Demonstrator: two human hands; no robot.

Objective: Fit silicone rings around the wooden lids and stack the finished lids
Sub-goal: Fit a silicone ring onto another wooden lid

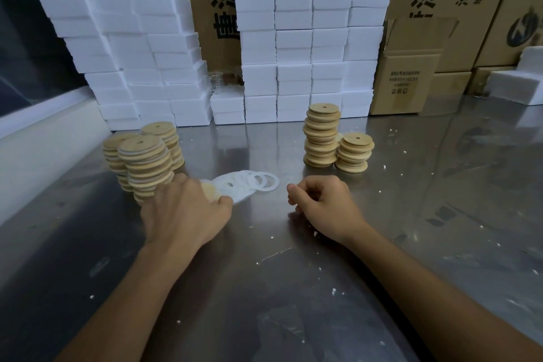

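At the far left a dark window pane is cut off by the frame edge. White foam blocks [141, 47] pile up in front of it along the back of the steel desk [411, 214]. Three stacks of ringed wooden lids [145, 166] stand close together at the left. The nearest one is partly hidden at its base by the left hand [183, 209], and the stack behind it shows only its top and left edge. The left hand lies palm down, fingers curled around a single wooden lid [210, 191]. Only a pale sliver of that lid shows between thumb and forefinger, so whether it already wears a ring cannot be told. The hand is slightly blurred.

Just right of the thumb a loose heap of white silicone rings [249, 182] lies flat on the desk, overlapping one another; their count is hard to make out. Behind them, in a gap between the foam blocks, something clear and glassy is too dim to identify.

The right hand [320, 203] rests on the desk well right of the rings. Its fingers are curled narrow and its fingertips pinched together; whether anything sits between them cannot be told. Beyond it stand two stacks of bare wooden lids [321, 135], one tall and one short, touching. Cardboard boxes [411, 73] with printing cut off at the top fill the right rear.
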